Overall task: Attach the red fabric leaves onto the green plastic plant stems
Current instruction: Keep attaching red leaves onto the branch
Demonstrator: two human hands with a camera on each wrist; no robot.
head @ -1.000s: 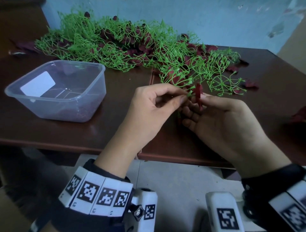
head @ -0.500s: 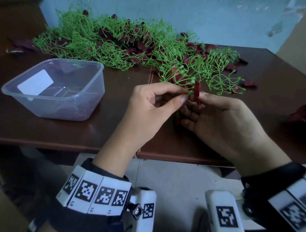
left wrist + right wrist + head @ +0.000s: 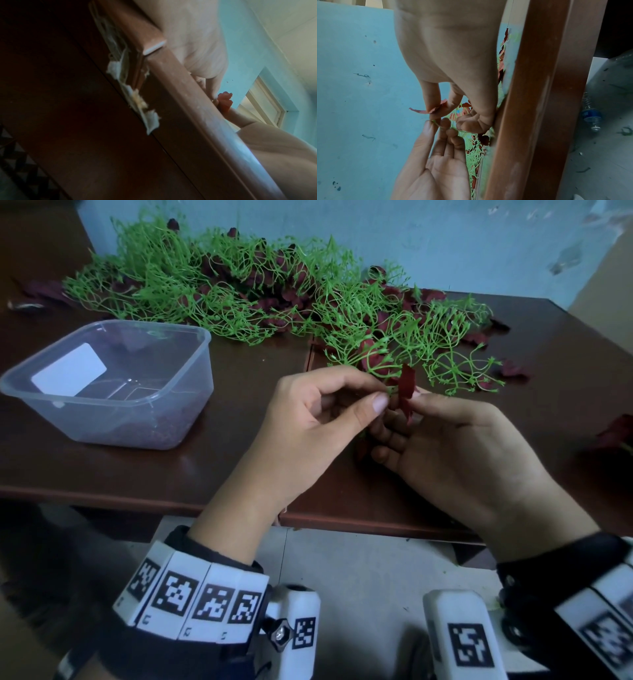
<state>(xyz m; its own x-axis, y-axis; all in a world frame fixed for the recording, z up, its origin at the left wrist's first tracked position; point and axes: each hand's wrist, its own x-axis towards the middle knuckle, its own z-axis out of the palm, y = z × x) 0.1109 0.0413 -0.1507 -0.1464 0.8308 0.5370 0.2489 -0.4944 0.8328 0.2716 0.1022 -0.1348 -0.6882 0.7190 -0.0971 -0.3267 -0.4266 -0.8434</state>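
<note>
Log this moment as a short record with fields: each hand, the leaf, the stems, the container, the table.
left hand: thumb and forefinger pinch a green stem tip
right hand: pinches the red leaf between thumb and forefinger
leaf position: upright, right beside the stem tip; whether it is already on cannot be told
stem pile: green stems tangled with dark red leaves, along the table's far side
clear container: left of the hands, open, a white label on its wall
table: dark brown wood
</note>
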